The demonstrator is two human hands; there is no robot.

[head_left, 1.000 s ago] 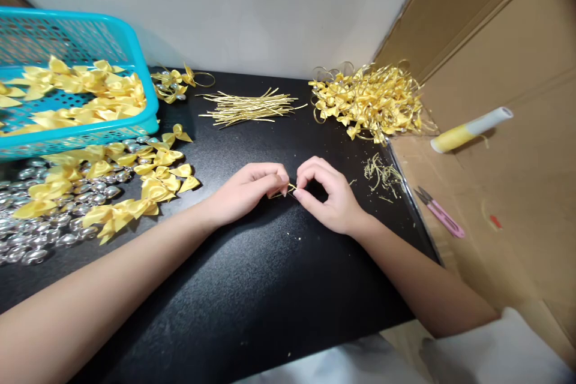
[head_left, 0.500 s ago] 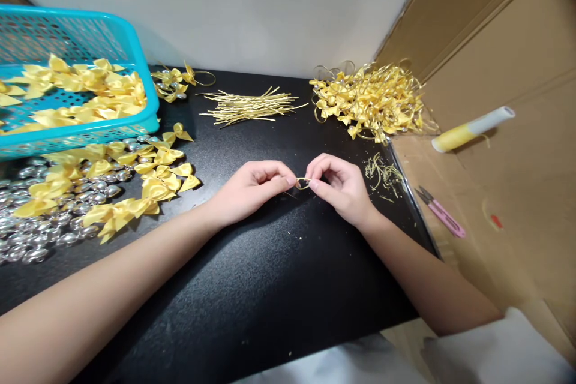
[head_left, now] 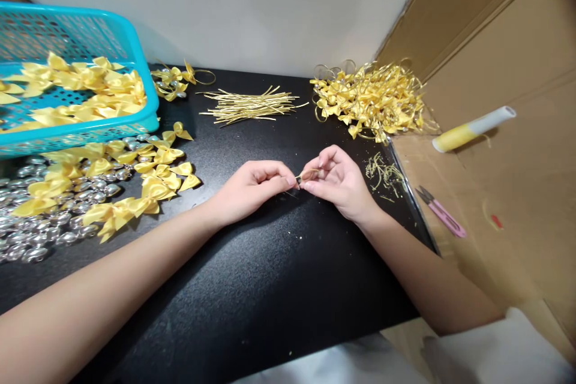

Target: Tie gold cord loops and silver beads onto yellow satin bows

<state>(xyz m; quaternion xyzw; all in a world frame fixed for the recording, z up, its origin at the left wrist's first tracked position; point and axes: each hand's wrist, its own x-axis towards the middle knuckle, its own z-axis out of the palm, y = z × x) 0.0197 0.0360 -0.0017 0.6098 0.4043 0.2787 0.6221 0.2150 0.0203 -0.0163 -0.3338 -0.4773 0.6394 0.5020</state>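
Over the middle of the black table [head_left: 252,288], my left hand [head_left: 254,189] pinches a thin gold cord [head_left: 309,171] between thumb and forefinger. My right hand [head_left: 339,183] closes its thumb and forefinger on the same cord, right beside the left fingertips. A short loop of the cord shows between and behind the right fingers; the rest is hidden. Beyond the hands lies a bundle of cut gold cords [head_left: 252,105]. At the back right is a heap of yellow bows on gold loops [head_left: 371,99].
On the left stands a turquoise basket [head_left: 146,93] of yellow bows, with silver beads [head_left: 40,222] and loose bows [head_left: 157,183] before it. Cord scraps [head_left: 382,175] lie right of my right hand. Pink thread snips [head_left: 443,213] and a yellow-white tube [head_left: 472,129] rest on the cardboard.
My right fingers have shifted left against the left fingertips and turned up a little. The cord loop, earlier spanning the gap between both hands, now lies mostly within the right fingers.
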